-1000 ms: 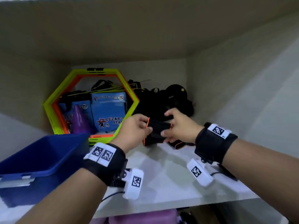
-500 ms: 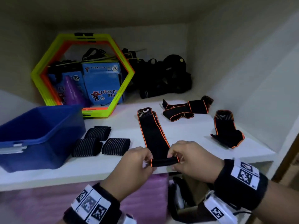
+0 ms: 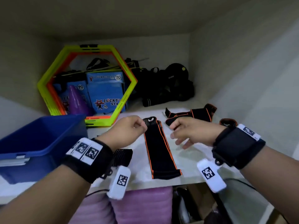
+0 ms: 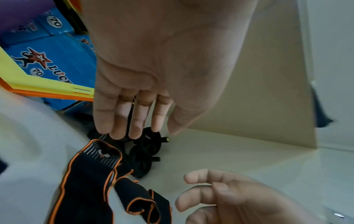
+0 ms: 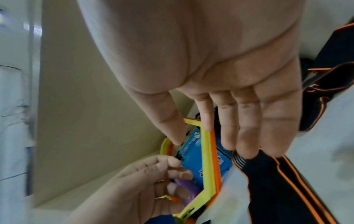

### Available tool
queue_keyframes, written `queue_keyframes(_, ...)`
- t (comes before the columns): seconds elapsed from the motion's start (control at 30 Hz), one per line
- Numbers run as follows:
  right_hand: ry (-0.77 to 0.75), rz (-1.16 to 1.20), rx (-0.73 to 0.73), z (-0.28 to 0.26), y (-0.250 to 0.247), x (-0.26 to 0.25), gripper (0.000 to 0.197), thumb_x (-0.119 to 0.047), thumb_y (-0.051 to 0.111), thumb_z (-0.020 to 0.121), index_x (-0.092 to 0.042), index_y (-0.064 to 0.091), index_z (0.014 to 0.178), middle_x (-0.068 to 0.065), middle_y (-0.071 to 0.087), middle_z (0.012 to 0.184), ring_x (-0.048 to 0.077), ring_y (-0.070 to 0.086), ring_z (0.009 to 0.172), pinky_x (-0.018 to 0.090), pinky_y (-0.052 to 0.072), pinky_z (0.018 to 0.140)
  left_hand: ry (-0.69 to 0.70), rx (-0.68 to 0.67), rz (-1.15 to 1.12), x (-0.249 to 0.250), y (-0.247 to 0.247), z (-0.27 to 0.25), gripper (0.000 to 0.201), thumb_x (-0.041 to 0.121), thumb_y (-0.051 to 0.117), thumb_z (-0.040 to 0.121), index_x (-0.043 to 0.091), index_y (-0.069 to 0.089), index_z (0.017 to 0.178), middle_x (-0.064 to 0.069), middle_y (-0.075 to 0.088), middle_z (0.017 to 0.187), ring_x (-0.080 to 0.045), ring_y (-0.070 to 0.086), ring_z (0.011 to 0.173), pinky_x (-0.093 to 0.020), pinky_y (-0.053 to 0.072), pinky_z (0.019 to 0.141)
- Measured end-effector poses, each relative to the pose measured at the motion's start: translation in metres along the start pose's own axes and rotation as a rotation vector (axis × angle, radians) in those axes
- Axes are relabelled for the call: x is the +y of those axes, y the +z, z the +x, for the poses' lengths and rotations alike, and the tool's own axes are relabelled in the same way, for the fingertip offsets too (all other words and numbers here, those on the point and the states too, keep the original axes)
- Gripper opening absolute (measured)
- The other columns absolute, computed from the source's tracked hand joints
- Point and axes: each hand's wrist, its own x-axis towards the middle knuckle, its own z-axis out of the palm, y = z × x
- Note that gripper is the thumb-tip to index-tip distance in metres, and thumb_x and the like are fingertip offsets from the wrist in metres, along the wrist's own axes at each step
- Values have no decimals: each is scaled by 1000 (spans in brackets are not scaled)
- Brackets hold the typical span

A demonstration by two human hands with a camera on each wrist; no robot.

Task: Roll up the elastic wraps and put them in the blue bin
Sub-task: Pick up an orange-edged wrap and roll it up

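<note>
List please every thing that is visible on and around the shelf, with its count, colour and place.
long elastic wrap: 1, black with orange edges, flat on the shelf between the hands
other elastic wraps: at least 2, black and orange, unrolled at the right rear
striped roll: 1 seen, black, behind the left wrist
blue bin: 1, blue, left of the shelf
hexagon rings: stacked, yellow-green and orange, leaning at the back
blue packets: at least 2, blue, inside the rings
cone: 1, purple, beside the packets
dark gear: a pile, black, rear corner
shelf: 1, white
left hand: loosely curled, by the wrap's far end
right hand: open, above the shelf
</note>
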Motion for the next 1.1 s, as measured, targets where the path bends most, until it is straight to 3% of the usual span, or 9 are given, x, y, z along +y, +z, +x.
queue_keyframes(0.13, 158, 12, -17, 57, -2, -8, 5, -9, 61, 89, -11, 60, 94, 8, 56, 90, 27, 61, 79, 46, 56, 83, -153, -111, 36, -2, 4, 50, 33, 44, 57, 94, 12, 61, 89, -14, 70, 90, -34, 69, 78, -42, 59, 73)
queue_keyframes(0.3, 295, -164, 24, 123, -5, 16, 20, -9, 55, 59, -9, 56, 79, 13, 49, 66, 22, 51, 48, 38, 52, 61, -192, -230, 329, -12, 30, 85, 45, 44, 43, 103, 3, 60, 104, -19, 67, 88, -32, 63, 74, -32, 45, 66)
queue_keyframes(0.4, 319, -173, 39, 138, -2, 20, 27, -8, 54, 73, -8, 60, 99, 18, 66, 86, 29, 63, 67, 42, 58, 75, -295, -216, 299, -30, 47, 98, 44, 32, 47, 101, -1, 49, 130, -24, 65, 120, -38, 66, 102, -33, 47, 75)
queue_keyframes(0.5, 364, -85, 49, 146, 0, 22, 38, -7, 51, 86, -6, 55, 123, 22, 64, 115, 31, 65, 81, 53, 56, 90, -384, -191, 191, -41, 56, 111, 45, 17, 51, 94, 5, 42, 137, -18, 64, 111, -32, 58, 84, -35, 49, 73)
queue_keyframes(0.63, 355, -32, 42, 153, 0, 24, 34, -7, 46, 97, -7, 49, 131, 12, 62, 111, 20, 62, 70, 43, 58, 85, -493, -218, -59, -47, 55, 125, 47, 20, 49, 88, 3, 44, 132, -7, 47, 73, -21, 43, 55, -27, 40, 49)
queue_keyframes(0.73, 350, -48, 9, 155, -1, 25, 35, 0, 46, 94, -5, 51, 128, 19, 62, 107, 23, 63, 78, 43, 56, 87, -446, -170, -92, -47, 57, 129, 14, 9, 47, 96, 12, 54, 108, -9, 58, 87, -20, 54, 61, -30, 50, 57)
queue_keyframes(0.87, 333, -57, -9, 158, 0, 22, 25, 2, 45, 93, -6, 55, 115, 20, 59, 99, 26, 62, 77, 43, 55, 89, -476, -177, -214, -38, 54, 128, 12, 9, 44, 94, 17, 52, 90, -7, 53, 83, -22, 58, 64, -29, 47, 62)
queue_keyframes(0.97, 332, -93, 46, 163, 1, 21, 15, 3, 44, 87, -8, 52, 82, 17, 56, 80, 24, 64, 68, 42, 58, 79, -481, -165, -208, -36, 54, 131, 10, 10, 47, 91, 13, 55, 87, -10, 54, 89, -27, 63, 70, -28, 50, 63)
queue_keyframes(1.1, 336, -61, 39, 168, 1, 20, 16, 5, 45, 86, -8, 55, 89, 16, 57, 82, 24, 64, 69, 40, 59, 78, -491, -161, -200, -36, 58, 134, 13, 3, 45, 90, 10, 56, 94, -13, 57, 79, -26, 65, 62, -34, 53, 69)
